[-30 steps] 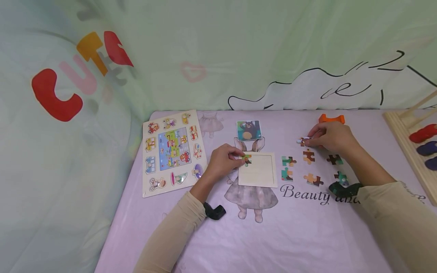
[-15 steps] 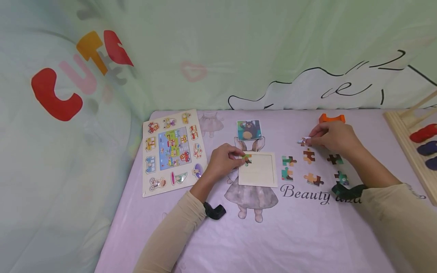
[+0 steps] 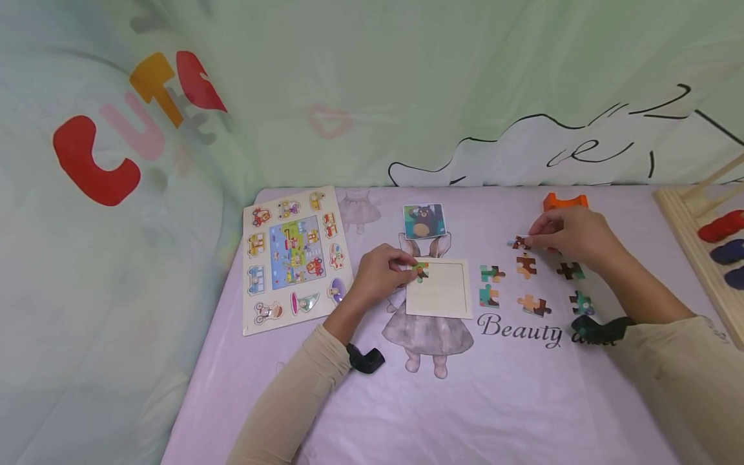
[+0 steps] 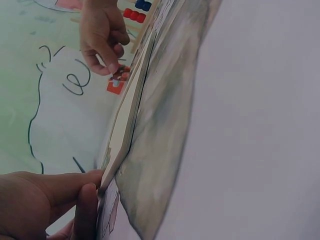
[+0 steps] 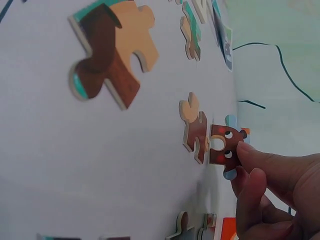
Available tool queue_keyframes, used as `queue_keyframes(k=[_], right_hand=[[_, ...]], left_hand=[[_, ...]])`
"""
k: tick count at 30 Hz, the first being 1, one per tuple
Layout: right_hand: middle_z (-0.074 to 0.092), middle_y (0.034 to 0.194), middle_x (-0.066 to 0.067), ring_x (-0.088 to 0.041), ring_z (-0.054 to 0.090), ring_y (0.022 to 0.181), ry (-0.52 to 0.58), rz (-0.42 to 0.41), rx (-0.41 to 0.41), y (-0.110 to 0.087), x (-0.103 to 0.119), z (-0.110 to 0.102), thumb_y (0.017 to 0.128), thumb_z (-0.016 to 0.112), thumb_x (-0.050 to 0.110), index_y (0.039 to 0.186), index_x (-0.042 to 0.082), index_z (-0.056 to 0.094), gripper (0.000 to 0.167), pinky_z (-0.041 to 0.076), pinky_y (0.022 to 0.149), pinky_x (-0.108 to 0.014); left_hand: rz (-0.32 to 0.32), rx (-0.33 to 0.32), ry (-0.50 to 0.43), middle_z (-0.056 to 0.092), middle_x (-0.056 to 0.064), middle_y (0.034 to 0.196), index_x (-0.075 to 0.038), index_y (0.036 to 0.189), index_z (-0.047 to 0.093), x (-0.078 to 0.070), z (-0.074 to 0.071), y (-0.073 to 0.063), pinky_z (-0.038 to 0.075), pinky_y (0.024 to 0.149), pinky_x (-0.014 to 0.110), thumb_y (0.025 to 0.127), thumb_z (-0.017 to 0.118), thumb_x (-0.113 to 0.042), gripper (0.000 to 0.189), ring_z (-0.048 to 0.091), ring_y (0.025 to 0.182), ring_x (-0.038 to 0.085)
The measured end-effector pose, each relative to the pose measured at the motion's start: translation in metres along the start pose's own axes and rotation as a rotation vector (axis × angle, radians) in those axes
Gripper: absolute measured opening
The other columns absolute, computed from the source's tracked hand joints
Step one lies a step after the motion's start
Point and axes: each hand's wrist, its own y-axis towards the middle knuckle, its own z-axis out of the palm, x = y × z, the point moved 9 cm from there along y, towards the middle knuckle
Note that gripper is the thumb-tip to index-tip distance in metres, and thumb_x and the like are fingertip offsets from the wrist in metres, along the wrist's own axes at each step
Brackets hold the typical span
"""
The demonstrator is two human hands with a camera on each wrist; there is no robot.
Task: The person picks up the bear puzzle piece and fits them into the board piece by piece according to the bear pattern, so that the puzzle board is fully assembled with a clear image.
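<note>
My left hand [image 3: 380, 274] grips the left edge of a pale wooden puzzle tray [image 3: 438, 294] between thumb and fingers. One green and brown piece [image 3: 422, 272] lies in the tray's upper left corner. Over on the right, my right hand [image 3: 572, 236] pinches a puzzle piece with a bear's face [image 5: 225, 145], held tilted up in the right wrist view. Just below it lies a brown piece [image 3: 526, 265]. Several more pieces, among them a tan and brown one [image 3: 533, 305] and a teal one [image 3: 489, 296], are spread on the cloth.
A bear picture card [image 3: 424, 221] lies behind the tray. To the left is a vehicle peg puzzle board [image 3: 296, 255]. An orange object [image 3: 565, 201] sits behind my right hand, and a wooden frame with coloured beads [image 3: 692, 252] stands at the far right.
My right hand has shifted slightly right, and the bear-face piece it pinches has changed its tilt, its face showing more now. My left hand and the tray stay put.
</note>
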Motion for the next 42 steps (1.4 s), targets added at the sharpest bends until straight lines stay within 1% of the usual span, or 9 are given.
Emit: queue_keyframes(k=[6,12,20,26,29,35,42], right_hand=[[0.065,0.090,-0.012,-0.029,0.056,0.084,0.010,0.004,0.010,0.000,-0.002,0.002,0.093,0.075,0.029,0.108,0.004,0.070,0.029,0.048,0.061,-0.033],[0.067,0.089,-0.010,-0.029,0.058,0.084,0.026,-0.005,0.017,0.000,-0.001,0.005,0.094,0.075,0.029,0.109,0.005,0.070,0.028,0.048,0.061,-0.033],[0.069,0.089,-0.008,-0.028,0.059,0.083,0.065,-0.023,0.040,-0.002,0.014,0.013,0.094,0.074,0.029,0.110,0.005,0.071,0.029,0.048,0.064,-0.034],[0.070,0.088,-0.007,-0.028,0.059,0.085,0.063,-0.026,0.057,-0.003,0.024,0.021,0.094,0.074,0.030,0.108,0.007,0.072,0.027,0.049,0.067,-0.034],[0.071,0.090,-0.008,-0.027,0.058,0.086,0.073,-0.025,0.077,-0.003,0.031,0.025,0.094,0.074,0.032,0.109,0.007,0.072,0.029,0.049,0.066,-0.033],[0.070,0.091,-0.010,-0.027,0.059,0.083,0.121,-0.021,0.133,-0.005,0.042,0.036,0.095,0.073,0.033,0.113,0.008,0.070,0.031,0.048,0.064,-0.032],[0.071,0.099,-0.010,-0.028,0.057,0.091,0.153,-0.017,0.178,-0.006,0.056,0.046,0.095,0.072,0.033,0.115,0.009,0.070,0.031,0.049,0.064,-0.031]], left_hand=[[0.000,0.003,-0.004,0.063,0.003,0.096,-0.014,0.102,0.081,0.000,0.000,0.000,0.042,0.066,0.021,0.087,0.081,-0.018,0.015,0.053,0.078,0.011],[0.005,0.009,0.013,0.063,0.004,0.097,-0.014,0.103,0.081,-0.001,0.000,0.000,0.042,0.067,0.021,0.087,0.081,-0.018,0.016,0.052,0.079,0.012],[-0.002,0.017,0.009,0.062,0.002,0.097,-0.015,0.103,0.081,0.000,0.000,0.000,0.042,0.067,0.021,0.087,0.081,-0.018,0.016,0.053,0.079,0.012],[-0.017,0.032,-0.005,0.061,0.003,0.096,-0.014,0.103,0.081,0.001,0.000,0.001,0.042,0.068,0.021,0.087,0.081,-0.017,0.016,0.052,0.079,0.012],[-0.027,0.041,-0.015,0.060,0.003,0.095,-0.014,0.103,0.081,0.000,-0.001,0.000,0.042,0.067,0.021,0.087,0.081,-0.016,0.016,0.052,0.079,0.013],[-0.053,0.062,-0.015,0.060,0.003,0.094,-0.014,0.105,0.081,-0.001,-0.002,-0.001,0.042,0.067,0.022,0.088,0.080,-0.016,0.017,0.052,0.079,0.015],[-0.061,0.073,-0.022,0.060,0.002,0.095,-0.015,0.105,0.081,0.001,-0.001,0.000,0.043,0.067,0.021,0.089,0.080,-0.016,0.017,0.053,0.079,0.014]])
